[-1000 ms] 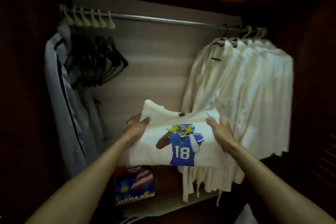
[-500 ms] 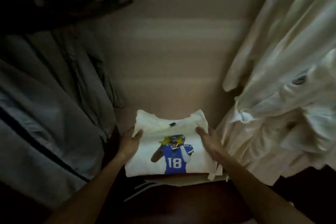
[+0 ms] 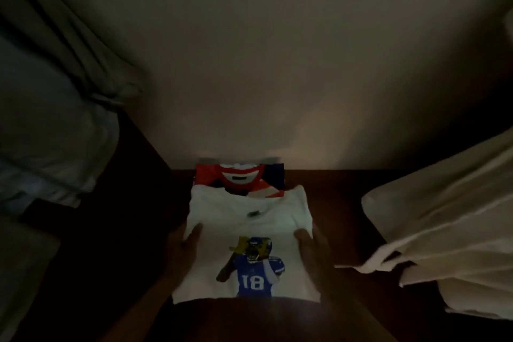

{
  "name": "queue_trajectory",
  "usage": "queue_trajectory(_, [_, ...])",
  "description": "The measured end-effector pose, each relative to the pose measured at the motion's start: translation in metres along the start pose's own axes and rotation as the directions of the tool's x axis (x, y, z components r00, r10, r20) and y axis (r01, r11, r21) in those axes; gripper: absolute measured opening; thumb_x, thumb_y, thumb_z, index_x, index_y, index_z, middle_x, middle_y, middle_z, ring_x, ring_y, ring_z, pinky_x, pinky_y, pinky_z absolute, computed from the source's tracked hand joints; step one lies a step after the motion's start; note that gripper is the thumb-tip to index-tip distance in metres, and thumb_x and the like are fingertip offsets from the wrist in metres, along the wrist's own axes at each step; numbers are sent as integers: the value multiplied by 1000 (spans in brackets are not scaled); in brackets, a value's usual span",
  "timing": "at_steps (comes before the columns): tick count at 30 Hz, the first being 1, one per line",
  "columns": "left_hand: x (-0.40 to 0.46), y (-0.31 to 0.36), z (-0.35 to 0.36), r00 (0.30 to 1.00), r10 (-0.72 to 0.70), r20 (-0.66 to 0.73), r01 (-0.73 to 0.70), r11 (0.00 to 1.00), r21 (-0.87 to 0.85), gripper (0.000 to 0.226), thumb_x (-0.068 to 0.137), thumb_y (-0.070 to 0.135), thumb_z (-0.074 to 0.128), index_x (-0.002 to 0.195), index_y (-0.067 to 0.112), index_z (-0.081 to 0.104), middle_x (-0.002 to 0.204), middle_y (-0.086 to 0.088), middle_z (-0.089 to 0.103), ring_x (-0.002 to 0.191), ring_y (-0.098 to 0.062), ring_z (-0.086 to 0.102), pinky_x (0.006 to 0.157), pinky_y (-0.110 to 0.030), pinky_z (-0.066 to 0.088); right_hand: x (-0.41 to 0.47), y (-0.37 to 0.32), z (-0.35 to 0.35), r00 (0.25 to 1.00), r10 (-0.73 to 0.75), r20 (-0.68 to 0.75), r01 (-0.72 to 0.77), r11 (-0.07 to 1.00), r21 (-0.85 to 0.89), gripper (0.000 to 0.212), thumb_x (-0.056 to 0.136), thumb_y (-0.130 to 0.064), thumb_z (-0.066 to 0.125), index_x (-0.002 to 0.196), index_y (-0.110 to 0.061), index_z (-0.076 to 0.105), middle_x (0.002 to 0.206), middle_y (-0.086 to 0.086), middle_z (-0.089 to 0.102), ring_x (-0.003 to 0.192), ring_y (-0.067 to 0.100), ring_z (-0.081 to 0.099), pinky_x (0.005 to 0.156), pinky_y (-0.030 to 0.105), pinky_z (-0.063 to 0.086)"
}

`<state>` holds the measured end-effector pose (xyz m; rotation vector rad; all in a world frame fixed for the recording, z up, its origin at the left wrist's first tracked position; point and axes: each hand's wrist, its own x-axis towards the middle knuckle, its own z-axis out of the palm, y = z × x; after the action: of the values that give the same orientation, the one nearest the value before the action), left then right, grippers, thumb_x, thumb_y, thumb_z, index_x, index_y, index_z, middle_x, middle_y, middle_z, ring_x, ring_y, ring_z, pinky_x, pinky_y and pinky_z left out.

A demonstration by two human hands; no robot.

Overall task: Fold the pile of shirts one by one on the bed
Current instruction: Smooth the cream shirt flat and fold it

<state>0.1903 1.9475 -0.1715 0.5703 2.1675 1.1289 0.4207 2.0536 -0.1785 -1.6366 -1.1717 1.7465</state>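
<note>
The white shirt (image 3: 247,219) hides most of a red shirt (image 3: 241,179), perhaps folded.

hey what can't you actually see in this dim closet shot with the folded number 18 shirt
Head view:
- Red folded shirt: front half covered by the white shirt.
- Left hand and right hand: fingers beneath the white shirt, hidden.
- Hanging white garments: cut off by the right edge.
- Shelf: too dark.

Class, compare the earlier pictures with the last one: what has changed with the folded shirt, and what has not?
The folded white number-18 print shirt went down from mid-air into the wardrobe and now partly covers the red patterned folded shirt. Unchanged: the left hand and the right hand still hold its two sides.
</note>
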Motion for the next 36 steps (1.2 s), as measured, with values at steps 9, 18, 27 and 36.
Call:
queue_trajectory(9, [118,-17,17,999,-46,-18,44,994,-100,32,95,27,64,124,13,65,109,-5,68,99,-21,63,88,-39,52,124,5,42,987,-157,20,158,986,-61,32,100,-22,52,131,-28,56,112,-5,67,98,14,67,79,32,57])
queue_trajectory(18, [112,-91,25,963,-264,-58,257,960,-112,54,86,31,73,134,9,58,123,-2,57,120,-26,53,98,-38,43,149,81,43,999,50,-7,-50,982,-184,29,94,-28,65,118,-17,53,112,2,63,101,19,63,72,25,48])
queue_trajectory(27, [141,-109,19,971,-50,-234,77,991,109,28,93,17,67,73,-2,62,72,-21,62,68,-30,58,70,-42,48,127,90,41,998,-14,-63,-2,970,-245,33,96,-38,59,110,-9,62,90,0,67,79,12,65,62,26,53])
queue_trajectory(36, [147,-122,79,956,271,115,-261,598,758,74,92,67,23,156,31,22,165,-10,16,150,-36,15,116,-63,10,148,96,99,785,-563,258,451,235,-861,67,99,-50,36,157,-21,21,166,7,9,153,28,2,117,65,5])
